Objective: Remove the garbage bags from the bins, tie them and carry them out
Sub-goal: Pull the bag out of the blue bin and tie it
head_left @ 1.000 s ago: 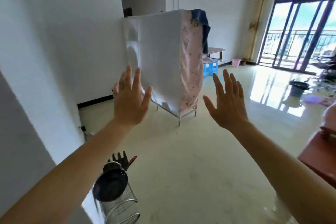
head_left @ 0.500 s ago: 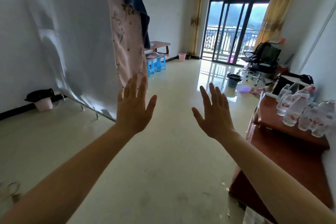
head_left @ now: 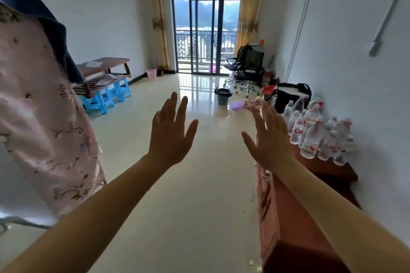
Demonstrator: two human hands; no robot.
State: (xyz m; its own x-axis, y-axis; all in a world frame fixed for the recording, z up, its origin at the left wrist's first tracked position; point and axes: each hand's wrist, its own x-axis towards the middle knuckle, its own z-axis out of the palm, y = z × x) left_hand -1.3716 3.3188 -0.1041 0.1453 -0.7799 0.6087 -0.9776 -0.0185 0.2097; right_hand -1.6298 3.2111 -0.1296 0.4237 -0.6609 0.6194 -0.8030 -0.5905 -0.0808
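Dark plastic bin [head_left: 222,96] stands on the glossy floor at centre frame, a pink bin [head_left: 151,74] further left. Left hand [head_left: 170,134] and right hand [head_left: 270,139] hover empty, fingers spread apart.

A sparsely furnished living room in an apartment home. Glossy floor tiles [head_left: 199,184] run to sliding balcony doors [head_left: 205,35] framed by yellow curtains [head_left: 249,6], with a fabric-covered wardrobe [head_left: 40,106], blue plastic stools [head_left: 106,97] and small waste bins [head_left: 222,96] around.

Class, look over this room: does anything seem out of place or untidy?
Yes. Beside the dark bin, a purple object and patterned cloth lie loose on the floor. Small scraps also litter the floor by the red cabinet.
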